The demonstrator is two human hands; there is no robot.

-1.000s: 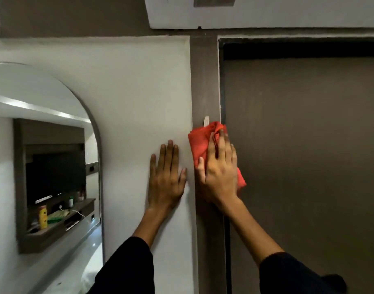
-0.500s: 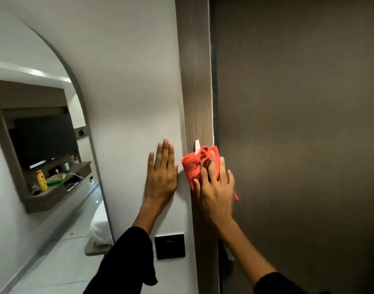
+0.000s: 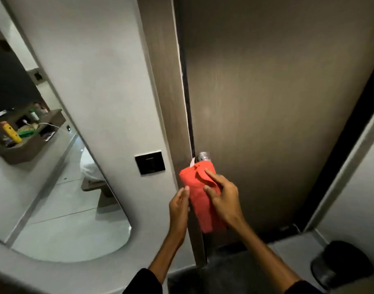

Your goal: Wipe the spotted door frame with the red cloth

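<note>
Pressure from splayed right hand (image 3: 224, 197) pins soft, limp red cloth (image 3: 199, 201) to door frame (image 3: 164, 81) at its middle; flat left hand (image 3: 178, 207) touches its edge

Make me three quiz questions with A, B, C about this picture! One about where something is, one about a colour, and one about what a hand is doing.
1. Where is the black switch panel?
A) on the white wall, left of the door frame
B) in the middle of the door
C) on the floor

2. What colour is the cloth?
A) blue
B) red
C) green

3. What is the right hand doing?
A) hanging empty
B) turning the doorknob
C) pressing the cloth on the door frame

Answers:
1 A, the panel sits on the wall beside the frame.
2 B, the cloth is bright red.
3 C, its fingers lie on the cloth, just below the doorknob.
</note>
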